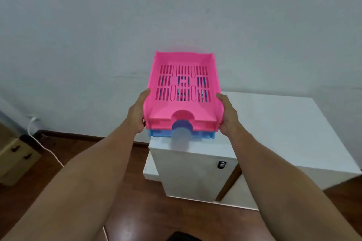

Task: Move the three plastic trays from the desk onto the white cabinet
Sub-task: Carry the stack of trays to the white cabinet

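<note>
Stacked trays [182,92] gripped between left hand [138,115], right hand [228,117], above white cabinet [274,127]

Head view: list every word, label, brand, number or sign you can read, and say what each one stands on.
None can be read in this frame.
Pink tray, the blue tray under it: plain moulded plastic with slots, no print visible.
White cabinet: bare top; the small dark lock on its front is too small to show any marking.
Cardboard box at left: dark marks only, too blurred to read.
</note>
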`<move>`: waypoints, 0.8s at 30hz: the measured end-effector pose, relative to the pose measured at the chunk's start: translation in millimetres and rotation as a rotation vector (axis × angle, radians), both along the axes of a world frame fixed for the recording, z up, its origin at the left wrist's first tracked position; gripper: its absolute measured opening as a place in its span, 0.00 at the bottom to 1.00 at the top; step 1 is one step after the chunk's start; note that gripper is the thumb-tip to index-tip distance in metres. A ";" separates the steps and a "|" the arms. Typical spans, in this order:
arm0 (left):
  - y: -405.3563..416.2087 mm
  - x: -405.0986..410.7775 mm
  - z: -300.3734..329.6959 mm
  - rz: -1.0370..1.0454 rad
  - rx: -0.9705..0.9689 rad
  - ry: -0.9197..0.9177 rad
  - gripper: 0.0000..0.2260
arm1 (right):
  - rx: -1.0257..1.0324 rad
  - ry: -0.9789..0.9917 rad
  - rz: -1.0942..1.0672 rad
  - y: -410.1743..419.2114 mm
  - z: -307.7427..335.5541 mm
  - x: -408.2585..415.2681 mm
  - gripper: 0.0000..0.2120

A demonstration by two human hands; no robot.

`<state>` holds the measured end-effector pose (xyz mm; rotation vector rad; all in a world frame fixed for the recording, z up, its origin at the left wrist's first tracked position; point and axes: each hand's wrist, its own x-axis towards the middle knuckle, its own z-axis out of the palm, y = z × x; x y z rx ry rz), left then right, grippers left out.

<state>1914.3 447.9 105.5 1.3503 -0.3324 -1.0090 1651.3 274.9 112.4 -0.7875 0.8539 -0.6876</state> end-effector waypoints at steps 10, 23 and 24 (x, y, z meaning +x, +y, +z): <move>-2.5 21.4 -15.8 -0.049 0.054 0.045 0.39 | 0.006 0.033 -0.134 24.2 -13.5 3.2 0.40; -10.0 20.2 -43.2 -0.054 0.099 0.093 0.43 | 0.028 0.111 -0.151 22.3 -35.9 3.5 0.39; -11.8 19.6 -46.9 -0.045 0.106 0.093 0.44 | 0.026 0.121 -0.158 20.3 -38.7 2.5 0.36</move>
